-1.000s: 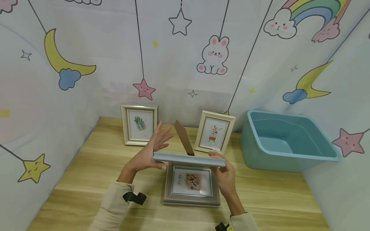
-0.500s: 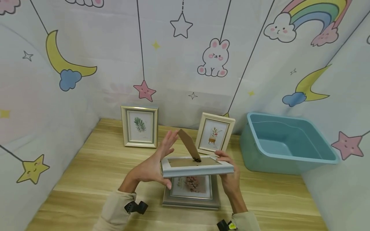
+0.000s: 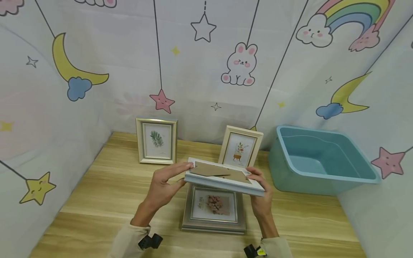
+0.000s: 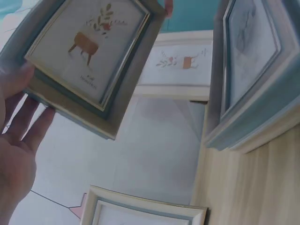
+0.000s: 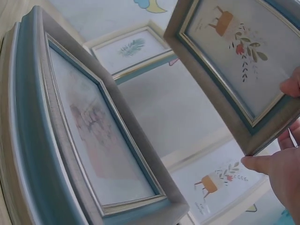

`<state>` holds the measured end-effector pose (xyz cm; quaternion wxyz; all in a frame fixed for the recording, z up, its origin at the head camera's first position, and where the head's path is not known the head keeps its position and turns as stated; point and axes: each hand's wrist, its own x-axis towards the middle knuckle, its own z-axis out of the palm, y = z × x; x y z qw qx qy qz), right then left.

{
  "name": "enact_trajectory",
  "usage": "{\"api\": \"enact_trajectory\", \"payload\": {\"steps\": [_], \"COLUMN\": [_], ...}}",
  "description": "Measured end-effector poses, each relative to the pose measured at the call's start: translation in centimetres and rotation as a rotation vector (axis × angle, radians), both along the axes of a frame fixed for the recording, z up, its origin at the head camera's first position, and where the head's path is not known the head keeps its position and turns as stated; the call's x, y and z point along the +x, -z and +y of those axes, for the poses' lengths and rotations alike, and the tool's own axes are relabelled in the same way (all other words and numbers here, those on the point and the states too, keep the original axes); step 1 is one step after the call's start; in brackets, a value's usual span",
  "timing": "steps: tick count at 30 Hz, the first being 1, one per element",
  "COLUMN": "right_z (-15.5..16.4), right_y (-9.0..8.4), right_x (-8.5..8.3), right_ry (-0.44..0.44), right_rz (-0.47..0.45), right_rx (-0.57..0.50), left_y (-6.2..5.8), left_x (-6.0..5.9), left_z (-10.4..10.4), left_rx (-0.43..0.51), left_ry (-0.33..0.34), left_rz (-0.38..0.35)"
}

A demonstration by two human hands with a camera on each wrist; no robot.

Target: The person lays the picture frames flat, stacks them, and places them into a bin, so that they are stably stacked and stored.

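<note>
Head view shows both hands holding one white picture frame (image 3: 226,175) face down above the table (image 3: 96,200), its brown cardboard back and folded stand turned up. Left hand (image 3: 166,184) grips the frame's left edge with fingers curled over it; right hand (image 3: 259,195) grips the right edge, thumb on top. Directly beneath lies a grey frame (image 3: 214,208), face up and partly hidden by the held one. Behind stand two more frames: a leaf print (image 3: 156,140) and a plant print (image 3: 240,147). That makes four frames altogether. One blue tub (image 3: 322,161) sits to the right, near the wall.
</note>
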<state>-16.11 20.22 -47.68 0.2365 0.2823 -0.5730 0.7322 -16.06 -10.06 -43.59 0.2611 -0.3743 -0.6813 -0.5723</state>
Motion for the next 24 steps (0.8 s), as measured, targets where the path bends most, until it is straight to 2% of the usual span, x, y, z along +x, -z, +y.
{"api": "enact_trajectory", "payload": {"steps": [4, 10, 12, 15, 17, 19, 22, 24], "right_z": [0.1, 0.0, 0.0, -0.1, -0.2, -0.2, -0.1, 0.2], "right_y": [-0.4, -0.7, -0.5, 0.0, 0.4, 0.7, 1.1, 1.2], "right_x": [0.1, 0.5, 0.5, 0.3, 0.2, 0.1, -0.1, -0.1], "right_ry": [0.028, 0.128, 0.142, 0.168, 0.221, 0.315, 0.482, 0.545], "right_rz": [0.002, -0.017, 0.012, 0.114, 0.192, 0.267, 0.34, 0.375], "right_rx": [0.009, 0.063, 0.077, 0.138, 0.213, 0.31, 0.441, 0.499], "left_y": [0.6, 1.3, 1.5, 1.6, 1.6, 1.6, 1.7, 1.7], "left_x": [0.0, 0.1, 0.1, 0.2, 0.3, 0.4, 0.5, 0.5], "left_z": [0.3, 0.5, 0.5, 0.5, 0.5, 0.5, 0.5, 0.5], "left_rx": [0.074, 0.112, 0.132, 0.163, 0.177, 0.185, 0.184, 0.181], "left_ry": [0.003, -0.021, -0.025, -0.014, -0.021, -0.041, -0.079, -0.098], "left_rz": [0.057, 0.067, 0.052, 0.01, -0.027, -0.071, -0.111, -0.136]}}
